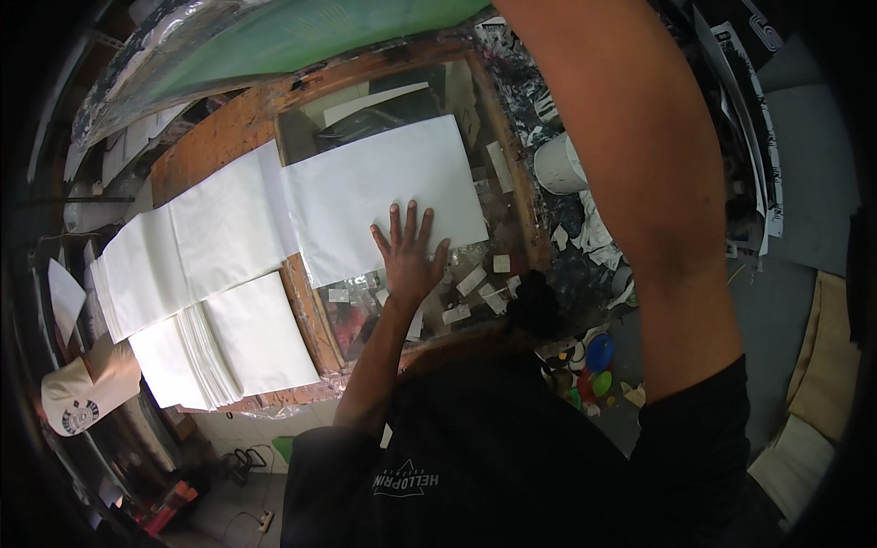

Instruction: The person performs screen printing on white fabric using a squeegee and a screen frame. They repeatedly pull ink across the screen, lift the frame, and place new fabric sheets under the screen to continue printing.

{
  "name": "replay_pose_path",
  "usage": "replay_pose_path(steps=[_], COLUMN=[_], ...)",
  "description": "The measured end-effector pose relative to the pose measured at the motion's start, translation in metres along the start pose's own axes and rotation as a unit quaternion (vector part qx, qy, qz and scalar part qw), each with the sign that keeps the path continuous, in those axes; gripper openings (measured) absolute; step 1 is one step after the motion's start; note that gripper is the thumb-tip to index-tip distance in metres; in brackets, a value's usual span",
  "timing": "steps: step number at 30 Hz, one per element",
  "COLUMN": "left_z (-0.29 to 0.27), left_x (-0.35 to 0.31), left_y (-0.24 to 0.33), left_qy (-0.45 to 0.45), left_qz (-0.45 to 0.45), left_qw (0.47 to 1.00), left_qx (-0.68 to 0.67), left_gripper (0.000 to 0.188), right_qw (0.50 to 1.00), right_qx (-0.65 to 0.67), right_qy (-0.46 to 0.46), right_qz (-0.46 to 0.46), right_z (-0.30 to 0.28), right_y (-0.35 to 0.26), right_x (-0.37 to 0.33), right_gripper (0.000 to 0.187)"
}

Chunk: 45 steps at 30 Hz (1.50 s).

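Observation:
My left hand [410, 256] lies palm down with spread fingers on the near edge of a smooth white sheet [384, 173], which could be paper or flat fabric. That sheet rests on a glass panel [475, 292] set in a wooden frame. My right arm [630, 137] reaches up past the top edge of the picture, so its hand is out of sight. Above the table, a screen printing frame with green mesh [265, 46] is partly visible at the top. Whether my right hand holds it cannot be seen.
Left of the glass lie a long folded white sheet [201, 237] and a stack of folded white pieces [219, 347]. Pale tape scraps [470, 280] dot the glass. A white tub [559, 166] and crumpled paper stand to the right. A beige cap [87, 393] is at lower left.

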<state>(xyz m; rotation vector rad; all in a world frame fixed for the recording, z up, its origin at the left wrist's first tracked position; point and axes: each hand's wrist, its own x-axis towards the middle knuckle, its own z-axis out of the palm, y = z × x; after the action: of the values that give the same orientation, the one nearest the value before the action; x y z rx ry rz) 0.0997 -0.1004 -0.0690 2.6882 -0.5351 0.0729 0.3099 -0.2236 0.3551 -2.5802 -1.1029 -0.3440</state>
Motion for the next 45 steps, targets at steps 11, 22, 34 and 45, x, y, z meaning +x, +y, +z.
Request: replay_pose_path(steps=[11, 22, 34, 45], left_z=[0.007, 0.003, -0.156, -0.07], left_x=[-0.005, -0.013, -0.038, -0.113], left_y=[0.005, 0.0, 0.027, -0.008], left_qy=[0.02, 0.024, 0.227, 0.092], left_qz=[-0.015, -0.024, -0.155, -0.527], left_qw=[1.0, 0.999, 0.806, 0.417], left_qx=[0.004, 0.008, -0.525, -0.735], left_gripper=[0.06, 0.062, 0.059, 0.058], right_qw=[0.985, 0.982, 0.986, 0.967], right_qx=[0.039, 0.042, -0.067, 0.107], right_qy=[-0.067, -0.049, 0.105, -0.12], right_qz=[0.151, 0.18, 0.106, 0.198], right_z=[-0.006, 0.024, 0.127, 0.302], right_y=[-0.029, -0.025, -0.088, -0.125], right_x=[0.005, 0.014, -0.105, -0.254], right_gripper=[0.062, 0.062, 0.048, 0.036])
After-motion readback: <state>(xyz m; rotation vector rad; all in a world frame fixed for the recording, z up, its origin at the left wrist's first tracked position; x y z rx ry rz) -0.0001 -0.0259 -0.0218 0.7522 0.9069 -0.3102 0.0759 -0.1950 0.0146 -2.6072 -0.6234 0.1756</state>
